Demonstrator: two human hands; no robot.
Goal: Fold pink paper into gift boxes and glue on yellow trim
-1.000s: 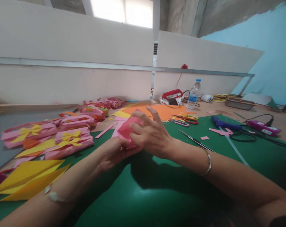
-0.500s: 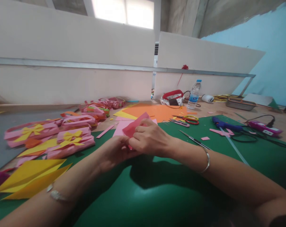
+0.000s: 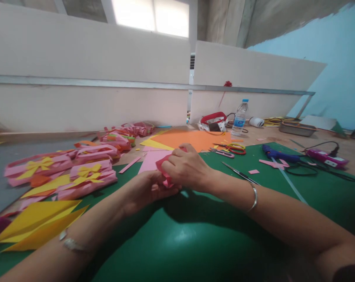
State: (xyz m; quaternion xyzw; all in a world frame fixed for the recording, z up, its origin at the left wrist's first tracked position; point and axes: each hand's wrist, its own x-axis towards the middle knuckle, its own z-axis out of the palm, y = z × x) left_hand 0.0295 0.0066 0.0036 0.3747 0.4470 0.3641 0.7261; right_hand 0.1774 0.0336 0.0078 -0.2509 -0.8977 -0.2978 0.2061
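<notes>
A small piece of pink paper point(image 3: 162, 161), folded or curled, is held between both hands above the green mat point(image 3: 177, 239). My left hand point(image 3: 149, 186) grips its lower left side, with the thumb on top. Wrapped over its upper right part is my right hand point(image 3: 186, 166), whose fingers hide much of the paper. Just behind the hands lies a flat light pink sheet point(image 3: 146, 160). Farther back are orange paper sheets point(image 3: 186, 139). A narrow pink strip point(image 3: 129, 165) rests to the left of the pink sheet.
Pink paper bags with yellow bows point(image 3: 89, 174) and folded yellow paper point(image 3: 38, 221) lie at left. To the right are scissors point(image 3: 233, 148), a craft knife point(image 3: 224, 153), tweezers point(image 3: 239, 172), a blue glue gun point(image 3: 280, 154) and a water bottle point(image 3: 239, 117).
The pink paper's raised flap has come down and is now more covered by my right hand. The right fingers have bent farther over it, and the paper below looks more crumpled.
</notes>
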